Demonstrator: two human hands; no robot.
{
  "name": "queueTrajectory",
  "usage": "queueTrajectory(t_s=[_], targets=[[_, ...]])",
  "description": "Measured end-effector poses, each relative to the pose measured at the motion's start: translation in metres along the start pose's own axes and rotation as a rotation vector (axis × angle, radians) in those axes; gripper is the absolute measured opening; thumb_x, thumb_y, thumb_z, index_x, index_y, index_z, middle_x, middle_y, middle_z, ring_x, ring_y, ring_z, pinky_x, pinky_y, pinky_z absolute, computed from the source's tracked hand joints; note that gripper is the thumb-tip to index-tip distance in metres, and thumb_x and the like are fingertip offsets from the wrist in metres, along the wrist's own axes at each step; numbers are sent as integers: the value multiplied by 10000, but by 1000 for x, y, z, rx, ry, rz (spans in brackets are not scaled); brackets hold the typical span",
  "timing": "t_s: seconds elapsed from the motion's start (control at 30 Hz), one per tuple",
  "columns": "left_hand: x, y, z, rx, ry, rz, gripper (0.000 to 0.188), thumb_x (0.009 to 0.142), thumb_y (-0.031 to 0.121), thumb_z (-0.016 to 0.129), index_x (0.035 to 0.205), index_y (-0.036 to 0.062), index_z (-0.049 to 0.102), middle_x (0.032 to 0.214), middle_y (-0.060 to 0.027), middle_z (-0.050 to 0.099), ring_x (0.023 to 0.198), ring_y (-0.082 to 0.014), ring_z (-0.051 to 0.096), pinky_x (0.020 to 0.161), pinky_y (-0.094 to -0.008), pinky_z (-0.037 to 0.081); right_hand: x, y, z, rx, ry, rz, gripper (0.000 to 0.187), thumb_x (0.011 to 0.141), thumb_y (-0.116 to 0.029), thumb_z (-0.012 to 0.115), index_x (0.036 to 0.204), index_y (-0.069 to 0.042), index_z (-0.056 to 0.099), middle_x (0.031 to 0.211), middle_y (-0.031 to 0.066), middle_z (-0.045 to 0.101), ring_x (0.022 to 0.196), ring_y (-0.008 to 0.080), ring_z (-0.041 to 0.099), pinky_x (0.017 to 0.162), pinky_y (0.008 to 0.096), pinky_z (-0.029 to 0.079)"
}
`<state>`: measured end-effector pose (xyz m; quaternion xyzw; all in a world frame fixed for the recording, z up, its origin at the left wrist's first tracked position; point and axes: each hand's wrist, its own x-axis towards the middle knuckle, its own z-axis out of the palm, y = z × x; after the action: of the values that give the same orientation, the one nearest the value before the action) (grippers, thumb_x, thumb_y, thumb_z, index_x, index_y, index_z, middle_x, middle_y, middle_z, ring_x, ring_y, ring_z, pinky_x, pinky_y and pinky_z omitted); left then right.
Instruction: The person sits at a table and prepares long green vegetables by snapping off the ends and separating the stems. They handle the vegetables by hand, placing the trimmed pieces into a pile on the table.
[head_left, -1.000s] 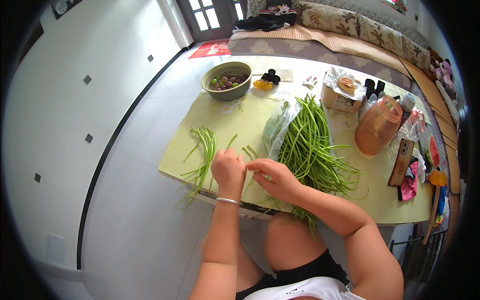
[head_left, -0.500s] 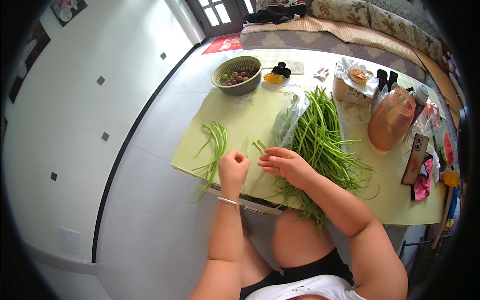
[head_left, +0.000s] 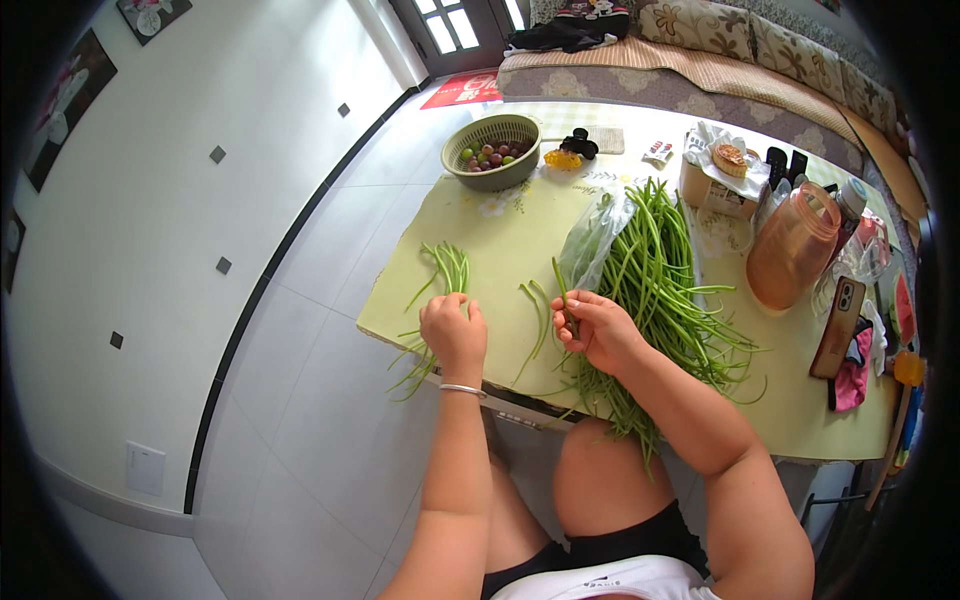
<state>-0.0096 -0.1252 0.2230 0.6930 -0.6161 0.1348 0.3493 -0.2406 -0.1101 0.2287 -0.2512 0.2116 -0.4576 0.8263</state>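
Observation:
A big heap of long green vegetable stems (head_left: 655, 270) lies on the table, partly in a clear plastic bag (head_left: 597, 235); its lower ends hang over the front edge. My right hand (head_left: 603, 335), at the heap's left side, pinches one green stem (head_left: 561, 280) that points upward. A smaller bunch of stems (head_left: 450, 265) lies to the left, some ends past the table edge. Over this bunch is my left hand (head_left: 453, 335), its fingers curled down and partly hidden, so what they grip cannot be seen. Between my hands lie a couple of loose stems (head_left: 537, 315).
A basket (head_left: 478, 182) of grapes stands at the back left, near a black hair clip (head_left: 580, 144) and a yellow object (head_left: 563, 160). Right of the heap are a box (head_left: 715, 190) with a pastry, an orange jug (head_left: 793, 245) and a phone (head_left: 838, 327). My knees are below the table edge.
My left hand has shifted left onto the small bunch. My right hand, open before with fingers stretched, has closed on a stem. The view has shifted slightly.

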Motion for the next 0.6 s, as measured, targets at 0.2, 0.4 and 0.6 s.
queueTrajectory(t_s=[0.2, 0.4, 0.6], targets=[[1, -12, 13, 185, -85, -80, 259, 736, 191, 765, 939, 49, 690, 989, -134, 643, 963, -333, 585, 845, -465, 477, -2, -2, 2, -62, -14, -1, 152, 985, -130, 506, 1036, -10, 585, 810, 65, 620, 653, 156, 575, 557, 268, 442], [-2, -22, 17, 141, -175, -60, 244, 726, 163, 760, 944, 71, 701, 973, -123, 645, 969, -331, 589, 825, -471, 474, -1, 0, 5, -106, -12, 8, 143, 969, -129, 558, 1017, -3, 605, 807, 71, 626, 655, 157, 576, 569, 273, 447], [-7, -18, 10, 54, -110, -8, 131, 732, 119, 747, 850, 72, 716, 902, -110, 643, 903, -321, 599, 799, -451, 477, -3, -2, 7, -126, -18, 28, 144, 968, -121, 555, 1025, 0, 608, 822, 84, 636, 662, 158, 581, 588, 279, 455]])
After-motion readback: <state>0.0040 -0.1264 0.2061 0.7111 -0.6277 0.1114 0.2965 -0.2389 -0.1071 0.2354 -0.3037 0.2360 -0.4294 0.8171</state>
